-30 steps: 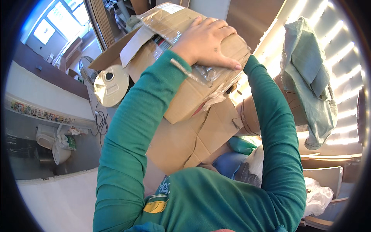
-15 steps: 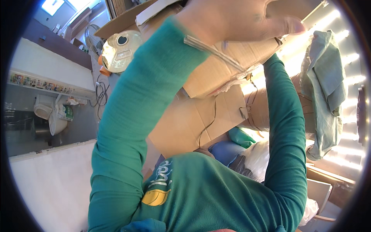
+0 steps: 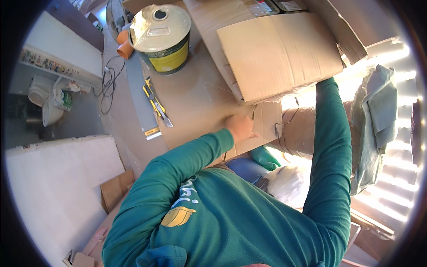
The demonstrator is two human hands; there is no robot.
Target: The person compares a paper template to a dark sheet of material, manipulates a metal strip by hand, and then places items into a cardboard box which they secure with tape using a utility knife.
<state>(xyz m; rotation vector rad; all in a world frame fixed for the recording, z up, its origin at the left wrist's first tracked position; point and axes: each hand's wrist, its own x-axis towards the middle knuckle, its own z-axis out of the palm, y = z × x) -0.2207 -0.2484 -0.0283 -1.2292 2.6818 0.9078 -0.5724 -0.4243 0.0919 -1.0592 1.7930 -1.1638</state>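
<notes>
My left hand [image 3: 240, 128] is curled closed, low over the flat brown cardboard [image 3: 200, 113] near its front edge, thumb sticking out. A thin dark cord [image 3: 254, 111] runs down to it and shows again below; whether the fingers grip it is hidden. Farther right stands a cardboard box [image 3: 280, 58], its broad tan panel facing up and its lower edge ragged. My right sleeve [image 3: 331, 115] reaches up to that box's right side, and the right hand is out of sight behind it. A yellow-and-black utility knife [image 3: 155, 102], blade out, lies left of my left hand.
A pail [image 3: 167, 60] with a holed metallic lid stands at the back left, beside orange pipe fittings [image 3: 125, 50]. A grey straightedge [image 3: 138, 84] lies near the knife. A brown-wrapped roll [image 3: 298, 129] and a hanging grey-green cloth [image 3: 376, 107] are at the right.
My left hand has come down from above the box to the cardboard near me and closed. The view has shifted, bringing the knife and straightedge into sight. My right hand stays hidden.
</notes>
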